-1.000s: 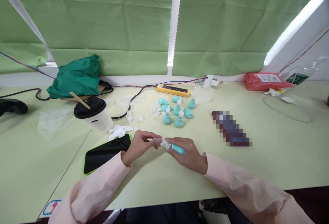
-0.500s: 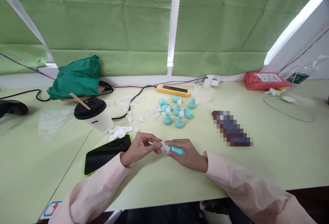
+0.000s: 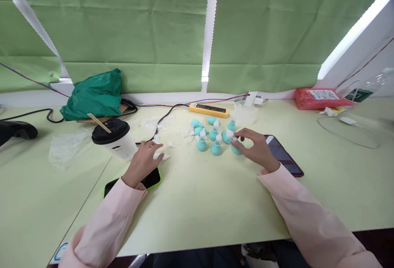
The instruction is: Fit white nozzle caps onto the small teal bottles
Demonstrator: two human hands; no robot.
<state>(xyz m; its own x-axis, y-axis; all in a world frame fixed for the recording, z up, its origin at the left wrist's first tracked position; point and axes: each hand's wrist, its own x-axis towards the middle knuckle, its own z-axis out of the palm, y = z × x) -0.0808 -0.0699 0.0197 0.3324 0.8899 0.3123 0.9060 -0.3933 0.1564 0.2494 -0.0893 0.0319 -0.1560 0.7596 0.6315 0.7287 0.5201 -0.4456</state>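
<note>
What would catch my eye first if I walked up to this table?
Probably the cluster of small teal bulbs with white tips at the middle of the pale green table, with the right hand setting one down at the cluster's right edge. The left hand rests on white scraps beside a black-lidded paper cup. A crumpled green bag sits at the back left.

Single view, head-worn camera. It looks forward and down from above the near edge of the desk [image 3: 200, 210], facing the green curtain [image 3: 147, 34] at the back. Both forearms enter from the bottom corners, at close range. Wide lens; the frame edges appear bent, so outer positions are likely distorted. No second view overlaps it.
</note>
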